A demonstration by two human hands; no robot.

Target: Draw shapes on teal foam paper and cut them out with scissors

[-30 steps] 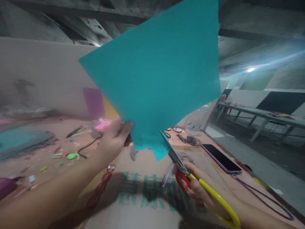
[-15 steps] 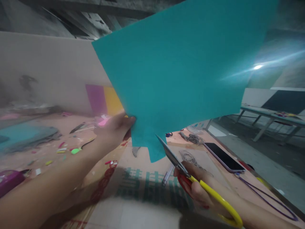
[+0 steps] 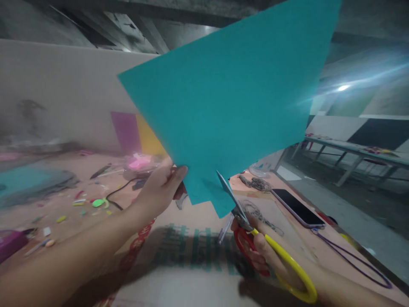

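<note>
A large teal sheet of paper or card [image 3: 220,106] is held up in front of me, its lower end cut into a stepped outline. My left hand [image 3: 169,183] pinches its lower left edge between thumb and fingers. In my right hand [image 3: 260,247] is a pair of scissors [image 3: 289,260] with one yellow and one red handle. Their blades lie against the sheet's lower right edge, one of them in front of it. Whether they are cutting into the sheet at this instant I cannot tell. Below, a cardboard surface [image 3: 179,277] printed with green characters covers the tabletop.
A phone [image 3: 298,207] with a purple strap lies on the right, near grey cord [image 3: 255,183]. A pen [image 3: 225,230] rests under the sheet. Small colourful scraps, a green piece [image 3: 97,203] and a purple object [image 3: 12,245] are scattered left. Another table [image 3: 351,149] stands behind.
The teal sheet has tilted and dropped slightly, its lower tip shifting right. The scissors' tips have moved up and right along its edge. My left hand still grips the sheet.
</note>
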